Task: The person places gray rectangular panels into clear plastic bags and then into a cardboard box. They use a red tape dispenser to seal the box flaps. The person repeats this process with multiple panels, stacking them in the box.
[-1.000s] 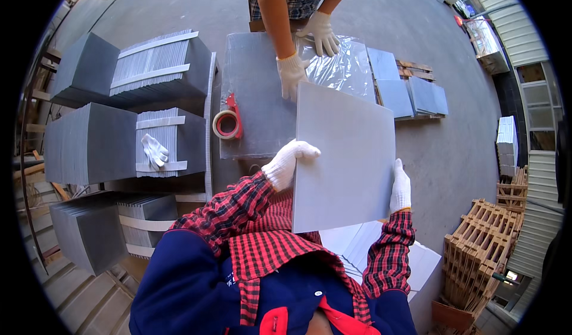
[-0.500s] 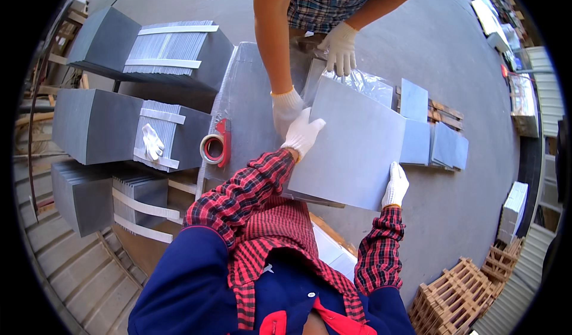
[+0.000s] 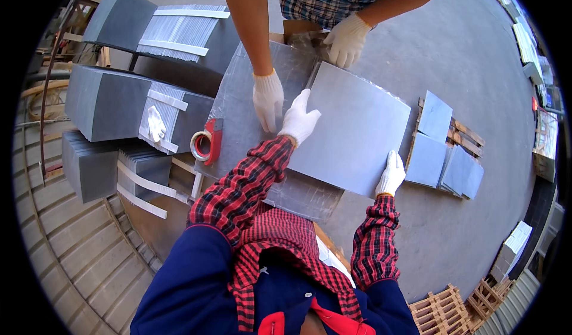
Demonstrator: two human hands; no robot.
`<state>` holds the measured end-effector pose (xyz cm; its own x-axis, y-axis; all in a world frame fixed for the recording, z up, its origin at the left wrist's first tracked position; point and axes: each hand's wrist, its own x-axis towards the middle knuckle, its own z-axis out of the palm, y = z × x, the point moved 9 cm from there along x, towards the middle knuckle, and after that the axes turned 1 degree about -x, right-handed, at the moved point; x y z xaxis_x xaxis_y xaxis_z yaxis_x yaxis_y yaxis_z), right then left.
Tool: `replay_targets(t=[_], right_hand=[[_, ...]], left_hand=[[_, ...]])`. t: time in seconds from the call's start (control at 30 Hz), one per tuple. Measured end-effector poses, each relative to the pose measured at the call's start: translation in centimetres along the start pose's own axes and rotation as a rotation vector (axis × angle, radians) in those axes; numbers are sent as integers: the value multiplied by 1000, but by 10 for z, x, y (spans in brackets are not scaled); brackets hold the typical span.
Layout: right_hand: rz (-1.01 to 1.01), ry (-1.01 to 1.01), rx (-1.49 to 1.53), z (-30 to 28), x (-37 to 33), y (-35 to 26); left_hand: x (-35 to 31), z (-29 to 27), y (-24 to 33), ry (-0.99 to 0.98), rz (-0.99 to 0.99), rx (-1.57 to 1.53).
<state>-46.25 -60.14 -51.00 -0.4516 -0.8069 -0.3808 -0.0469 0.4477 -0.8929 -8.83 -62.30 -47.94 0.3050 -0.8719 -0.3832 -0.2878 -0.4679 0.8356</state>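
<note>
A flat, square light-grey slab (image 3: 356, 129) lies tilted over the worktop, held by its edges. My left hand (image 3: 300, 120), in a white knit glove, grips its left edge with the thumb over the top. At the near right corner my gloved right hand (image 3: 391, 174) holds the edge; its fingertips underneath are hidden. Across from me, a co-worker's gloved hand (image 3: 269, 101) hangs over the wrapped surface left of the slab. The co-worker's other gloved hand (image 3: 347, 40) is at the slab's far edge. Clear plastic film (image 3: 316, 195) shows beneath the slab.
A red tape dispenser (image 3: 208, 143) sits at the worktop's left side. Strapped stacks of grey slabs (image 3: 107, 105) stand further left, one with a loose white glove (image 3: 156, 124) on it. More slabs (image 3: 435, 120) lie on a pallet at right. Wooden pallets (image 3: 441, 314) are lower right.
The slab has swung slightly and now covers most of the shiny film at its far side. The co-worker's hand at left has come away from the slab's edge. My view has shifted a little.
</note>
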Motion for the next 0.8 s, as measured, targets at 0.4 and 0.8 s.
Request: replay_targets(t=[0.4, 0.8], right_hand=[[-55, 27, -250, 11, -9, -14], [-340, 122, -1000, -57, 22, -49]], left_hand=[[3, -16, 35, -140, 126, 491], [-68, -17, -77, -136, -389, 37]])
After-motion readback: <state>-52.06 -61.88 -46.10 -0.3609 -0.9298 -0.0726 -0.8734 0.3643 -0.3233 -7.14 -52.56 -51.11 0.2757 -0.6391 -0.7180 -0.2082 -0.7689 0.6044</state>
